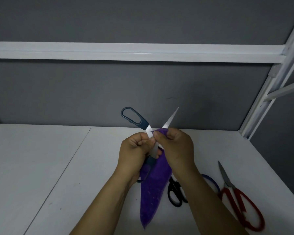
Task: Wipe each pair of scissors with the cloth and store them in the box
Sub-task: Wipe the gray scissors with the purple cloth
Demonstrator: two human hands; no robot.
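Left hand [136,150] gripped the dark-blue-handled steel scissors [148,130] at the pivot, splayed in an X above the white tabletop [58,167]. Purple fleecy cloth [151,197] hung below. Right hand [176,146] pinched the cloth's top round the blade, whose long axis ran up-right and away. This hand was nearer the tip (storage box not in view).

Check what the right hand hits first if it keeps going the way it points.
Likely the left hand: the right hand, pinching the purple cloth on the blue-handled scissors, points up-left straight at its fingers. Depth is unclear.
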